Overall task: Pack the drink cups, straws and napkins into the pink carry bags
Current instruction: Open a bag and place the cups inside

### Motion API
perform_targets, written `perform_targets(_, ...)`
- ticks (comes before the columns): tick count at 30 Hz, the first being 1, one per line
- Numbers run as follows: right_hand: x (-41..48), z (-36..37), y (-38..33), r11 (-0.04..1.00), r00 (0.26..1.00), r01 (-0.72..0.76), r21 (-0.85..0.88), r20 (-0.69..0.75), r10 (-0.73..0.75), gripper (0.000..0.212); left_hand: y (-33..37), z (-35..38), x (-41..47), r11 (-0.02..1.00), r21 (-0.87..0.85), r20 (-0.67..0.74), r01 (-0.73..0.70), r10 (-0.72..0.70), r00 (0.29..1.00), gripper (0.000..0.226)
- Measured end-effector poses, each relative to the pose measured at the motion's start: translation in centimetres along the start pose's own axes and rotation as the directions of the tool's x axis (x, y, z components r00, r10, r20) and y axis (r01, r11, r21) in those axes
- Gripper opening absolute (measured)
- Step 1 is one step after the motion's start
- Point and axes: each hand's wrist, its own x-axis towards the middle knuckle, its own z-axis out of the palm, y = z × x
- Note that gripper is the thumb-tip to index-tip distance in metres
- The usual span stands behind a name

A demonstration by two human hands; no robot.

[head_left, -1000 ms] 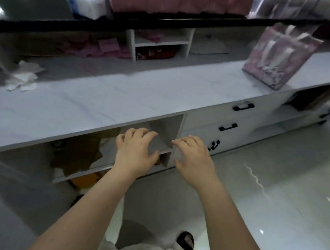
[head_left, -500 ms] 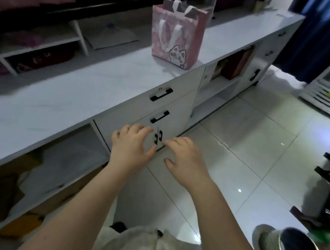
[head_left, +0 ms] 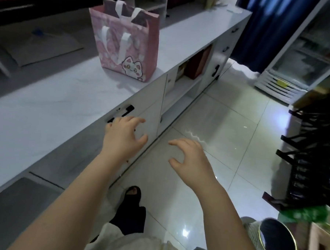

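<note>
One long white counter [head_left: 46, 103] runs along the left, with pale floor tiles [head_left: 227, 128] beside it. On the counter, close to its front edge, a pink carry bag [head_left: 126, 46] stands upright. It is well apart from both hands, farther along the counter beyond the fingertips of the left hand [head_left: 123, 140]. That hand hangs in front of a drawer front, fingers spread and loosely bent, holding nothing. It lies just beside a black drawer handle [head_left: 129, 108], and whether it touches the handle cannot be told. The right hand [head_left: 192, 160] hovers over the tiles, fingers likewise apart and slightly curled, empty. The bag is pink with paler blotches, with white strap handles on both sides and a white cartoon cat at its lower right corner — its mouth gapes open, dark inside, contents not visible.
</note>
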Motion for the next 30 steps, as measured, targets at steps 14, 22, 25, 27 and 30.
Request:
perform_targets(14, 30.2, -0.6, -6.3, 0.989, 0.972, 0.144, 0.015, -0.189, -0.138, 0.041, -8.6, -9.2, 25.9, 0.990, -0.133, -0.369, -0.050, -0.003, 0.930, 0.034)
perform_targets(22, 41.0, -0.7, -6.8, 0.983, 0.955, 0.123, 0.135, -0.286, -0.080, 0.040, -15.6, -12.4, 35.2, 0.965, -0.242, -0.391, 0.103, -0.194, 0.900, 0.035)
perform_targets(25, 44.8, -1.3, -6.8, 0.988, 0.941, 0.110, 0.108, -0.333, -0.069, 0.038, -17.1, -13.0, 38.2, 0.951, -0.263, -0.364, 0.161, -0.253, 0.896, 0.037)
perform_targets(27, 47.4, -1.6, -6.7, 0.981, 0.951, 0.134, 0.140, -0.296, -0.088, 0.038, -17.8, -12.8, 39.7, 0.937, -0.301, -0.325, 0.177, -0.275, 0.905, 0.041)
perform_targets(30, 50.9, -1.5, -6.2, 0.951, 0.940, 0.197, 0.238, -0.321, -0.114, 0.044, -18.3, -11.6, 41.4, 0.899, -0.398, -0.267, 0.184, -0.305, 0.914, 0.044)
